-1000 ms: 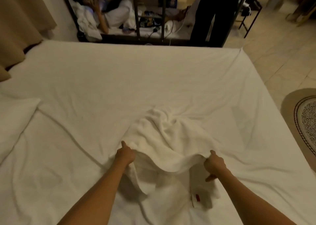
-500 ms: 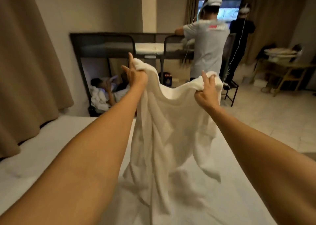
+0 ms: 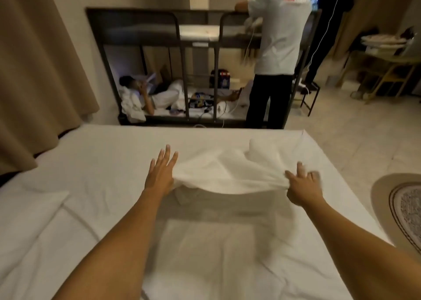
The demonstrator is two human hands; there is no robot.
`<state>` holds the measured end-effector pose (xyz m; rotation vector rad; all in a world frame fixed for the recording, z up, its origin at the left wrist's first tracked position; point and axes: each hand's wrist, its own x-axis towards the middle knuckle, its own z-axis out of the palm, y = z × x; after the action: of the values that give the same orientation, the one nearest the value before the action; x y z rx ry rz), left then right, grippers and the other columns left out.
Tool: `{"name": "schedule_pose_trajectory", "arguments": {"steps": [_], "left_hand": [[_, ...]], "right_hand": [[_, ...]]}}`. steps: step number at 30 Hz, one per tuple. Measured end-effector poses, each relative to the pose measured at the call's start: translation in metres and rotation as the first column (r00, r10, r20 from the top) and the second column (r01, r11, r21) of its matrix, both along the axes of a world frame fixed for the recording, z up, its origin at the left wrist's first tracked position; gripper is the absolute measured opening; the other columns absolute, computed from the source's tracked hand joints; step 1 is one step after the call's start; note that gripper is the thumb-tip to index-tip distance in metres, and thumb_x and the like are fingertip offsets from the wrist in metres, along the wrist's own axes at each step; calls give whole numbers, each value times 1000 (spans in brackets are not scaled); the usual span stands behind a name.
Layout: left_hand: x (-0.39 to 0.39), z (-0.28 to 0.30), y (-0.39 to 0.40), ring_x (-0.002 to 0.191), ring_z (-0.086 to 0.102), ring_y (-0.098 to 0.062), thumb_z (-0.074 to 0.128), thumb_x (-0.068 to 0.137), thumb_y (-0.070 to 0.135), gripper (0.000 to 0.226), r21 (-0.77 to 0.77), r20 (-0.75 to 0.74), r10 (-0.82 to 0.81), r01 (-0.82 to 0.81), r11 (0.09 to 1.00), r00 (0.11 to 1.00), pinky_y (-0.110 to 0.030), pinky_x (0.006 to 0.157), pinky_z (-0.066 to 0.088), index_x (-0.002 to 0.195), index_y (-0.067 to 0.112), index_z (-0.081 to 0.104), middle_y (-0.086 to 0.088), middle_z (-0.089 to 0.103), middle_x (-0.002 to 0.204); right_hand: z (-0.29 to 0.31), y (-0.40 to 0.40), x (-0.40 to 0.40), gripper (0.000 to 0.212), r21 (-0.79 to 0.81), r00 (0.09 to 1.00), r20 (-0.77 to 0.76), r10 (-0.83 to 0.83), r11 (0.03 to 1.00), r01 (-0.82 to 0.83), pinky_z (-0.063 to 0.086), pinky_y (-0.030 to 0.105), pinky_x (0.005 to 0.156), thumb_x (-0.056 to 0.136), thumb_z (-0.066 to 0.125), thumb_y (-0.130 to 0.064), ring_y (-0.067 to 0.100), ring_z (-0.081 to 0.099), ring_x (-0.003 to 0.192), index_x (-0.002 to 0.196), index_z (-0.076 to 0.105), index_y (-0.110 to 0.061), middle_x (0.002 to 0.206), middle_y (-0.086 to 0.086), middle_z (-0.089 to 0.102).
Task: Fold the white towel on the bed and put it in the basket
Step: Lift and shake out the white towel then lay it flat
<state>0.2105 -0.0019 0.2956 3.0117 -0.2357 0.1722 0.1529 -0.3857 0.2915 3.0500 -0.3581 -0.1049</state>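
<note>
The white towel (image 3: 227, 174) is stretched out in the air just above the bed (image 3: 91, 163), its far end billowing toward the bed's far right corner. My left hand (image 3: 160, 174) holds the towel's near left corner with the thumb, its fingers spread forward. My right hand (image 3: 300, 186) pinches the near right corner, blurred by motion. Both arms reach straight out over the white sheet. No basket is in view.
A pillow (image 3: 27, 206) lies at the bed's left. Beige curtains (image 3: 38, 72) hang at left. Beyond the bed stands a dark bunk bed (image 3: 182, 72) with a person lying in it; two people stand beside it. A round rug (image 3: 403, 211) lies on the tiled floor at right.
The towel went from a heap on the bed to being lifted high and hanging, and now it is flung forward and low over the sheet, both hands still holding its corners.
</note>
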Motion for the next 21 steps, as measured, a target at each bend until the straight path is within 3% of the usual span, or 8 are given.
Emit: {"name": "schedule_pose_trajectory", "arguments": {"steps": [5,7,9,11,13,16,19,21], "left_hand": [[-81,-133,11,148,-6,-22,29,94,-8,70,242,-243,-37,98,965,969,-41,120,5,151,15,-6,-7,-22,156],[-106,-176,8,148,-5,-23,27,95,-8,68,286,-332,-49,150,946,942,-39,120,5,151,12,-5,-9,-20,156],[-122,-215,8,148,-6,-23,27,95,-8,68,317,-400,-47,187,930,915,-38,120,4,151,11,-7,-10,-14,159],[-132,-253,10,148,-5,-22,28,95,-6,68,307,-434,-57,207,929,899,-38,120,4,151,11,-6,-10,-10,160],[-138,-284,12,148,-2,-22,31,94,-6,69,275,-443,-59,198,941,895,-38,120,5,151,11,-3,-10,-6,160],[-141,-315,17,148,1,-22,34,94,-4,68,227,-429,-70,183,957,900,-38,119,8,151,12,0,-10,-2,160],[-138,-332,19,148,3,-22,39,92,-5,74,194,-407,-85,177,965,909,-38,119,9,152,16,0,-10,-3,160],[-139,-339,19,148,3,-21,38,92,-4,75,207,-417,-93,194,959,904,-38,119,8,152,18,-1,-8,-3,160]], "right_hand": [[-141,1,-97,61,-17,971,-238,-19,1000,16,16,46,114,92,36,-15,46,26,135,146,14,-31,156,19,-7],[-190,5,-123,63,12,951,-306,-42,999,47,25,45,110,93,36,-16,45,36,129,147,10,-34,157,17,-8],[-231,10,-140,63,2,931,-353,-94,995,101,42,37,93,94,36,-18,34,55,111,147,9,-38,157,15,-7],[-262,15,-152,63,-66,917,-370,-147,989,132,44,31,79,94,38,-21,24,60,98,147,8,-38,157,18,-3],[-285,19,-159,62,-132,925,-342,-166,983,128,41,31,85,93,40,-22,24,54,107,147,12,-34,154,23,4],[-311,19,-161,67,-156,957,-272,-100,986,59,25,38,106,93,41,-19,30,25,136,149,7,-30,156,20,-1],[-329,13,-153,84,-27,964,-263,33,999,-42,6,44,116,88,49,-19,28,-3,146,149,-9,-27,158,12,-9],[-337,11,-148,87,70,960,-265,91,995,-75,7,42,117,87,49,-14,26,-2,146,149,-12,-26,159,10,-7]]}}
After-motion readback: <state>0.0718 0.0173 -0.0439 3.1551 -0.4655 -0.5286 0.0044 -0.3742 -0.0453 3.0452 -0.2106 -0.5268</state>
